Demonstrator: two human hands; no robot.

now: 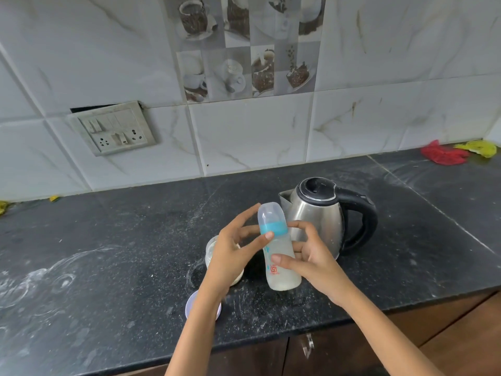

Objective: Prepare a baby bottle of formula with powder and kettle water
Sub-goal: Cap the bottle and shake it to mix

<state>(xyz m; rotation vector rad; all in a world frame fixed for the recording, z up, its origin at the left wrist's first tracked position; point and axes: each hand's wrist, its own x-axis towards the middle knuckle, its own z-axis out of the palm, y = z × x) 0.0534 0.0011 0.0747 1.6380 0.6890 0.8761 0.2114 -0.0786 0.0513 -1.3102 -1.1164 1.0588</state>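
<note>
Both hands are on the baby bottle (279, 248), which is raised above the dark stone bench (122, 240) just in front of the steel electric kettle (320, 215) and leans to the left. The right hand (311, 256) grips its clear body, thumb across the printed side. The left hand (233, 248) has its thumb tip on the blue collar, the other fingers spread loosely behind the capped top. Cloudy pale liquid fills the bottle's lower part. Left of the kettle, mostly hidden behind the left hand, stands a glass jar (214, 251). A round white lid (193, 308) lies on the bench nearer the edge, under the left forearm.
</note>
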